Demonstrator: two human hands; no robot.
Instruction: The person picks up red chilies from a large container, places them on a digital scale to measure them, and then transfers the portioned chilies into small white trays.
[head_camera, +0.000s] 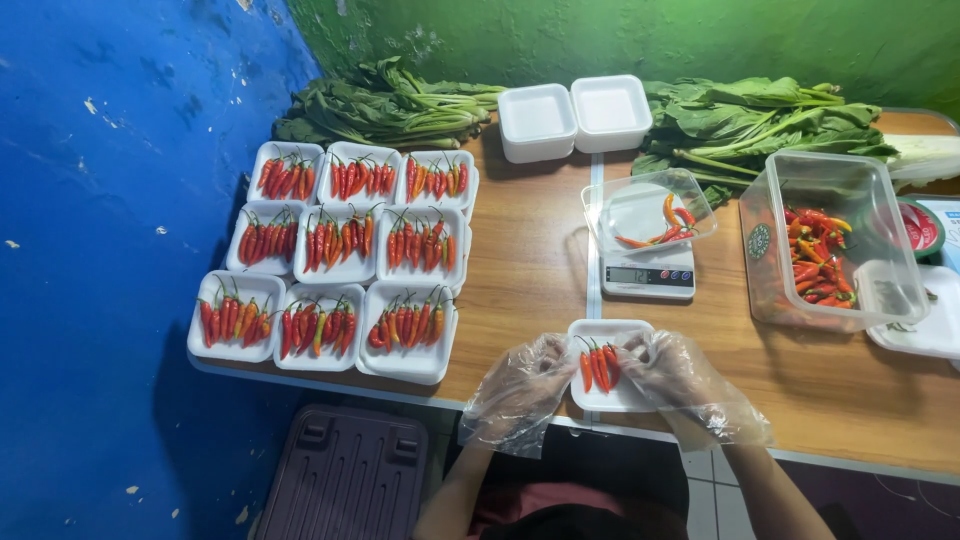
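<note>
**A:** ok so what's going on at the front edge of the wooden table (530, 290)?

**B:** Both hands wear loose clear plastic gloves. The left hand (520, 385) is curled with its fingers on the left rim of a small white foam tray (612, 400); the right hand (668, 368) is curled on the right rim, fingertips near the red chillies (598, 366) lying in it. Neither hand is spread flat. With the crinkly gloves I can't tell whether the right one is pinching a chilli or just touching the tray.

**A:** and where's that tray sitting?

**B:** Right at the near edge of the table, between the hands, just in front of a small white digital kitchen scale (648, 276).

**A:** anything on the scale?

**B:** A clear shallow plastic container (645, 205), tilted a bit, with a few red and orange chillies in it.

**A:** rest of the table?

**B:** On the left, nine filled white foam trays of chillies (335, 255) in a three-by-three block, touching each other. At the back, two empty white foam trays (575, 115) side by side, with bunches of leafy greens (385, 105) on either side. On the right, a big clear plastic tub (835, 240) tipped on its side with loose chillies inside. Blue wall (120, 200) on the left, and a dark plastic crate (345, 475) on the floor below.
</note>
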